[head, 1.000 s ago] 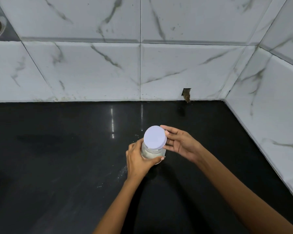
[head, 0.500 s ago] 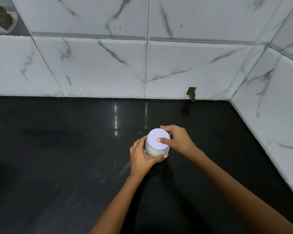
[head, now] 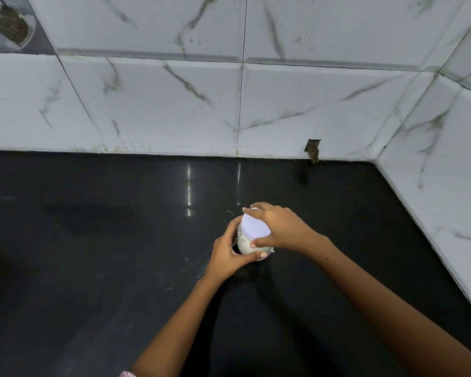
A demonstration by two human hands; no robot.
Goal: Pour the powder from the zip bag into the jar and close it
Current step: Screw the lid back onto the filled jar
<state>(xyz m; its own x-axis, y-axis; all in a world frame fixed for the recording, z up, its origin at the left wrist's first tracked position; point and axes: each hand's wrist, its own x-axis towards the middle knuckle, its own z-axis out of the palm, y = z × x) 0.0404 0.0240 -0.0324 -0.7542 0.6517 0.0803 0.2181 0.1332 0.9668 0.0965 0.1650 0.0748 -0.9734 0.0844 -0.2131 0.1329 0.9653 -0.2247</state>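
Note:
A small clear jar [head: 245, 245] with white powder inside stands on the black countertop [head: 98, 262], near the middle. A flat white lid [head: 254, 225] sits on top of it. My left hand [head: 229, 253] wraps around the jar's body from the left and front. From the right, my right hand [head: 279, 227] grips the lid, fingers curled over its far rim and thumb on its near edge. No zip bag is in view.
White marble-pattern tiled walls [head: 174, 104] close the counter at the back and on the right. A small dark notch [head: 313, 151] sits at the base of the back wall. Specks of spilled powder [head: 191, 270] lie on the counter left of the jar.
My right hand went from open fingers beside the lid to gripping it over the top. The jar has come down from a tilt toward upright. My left hand keeps holding the jar.

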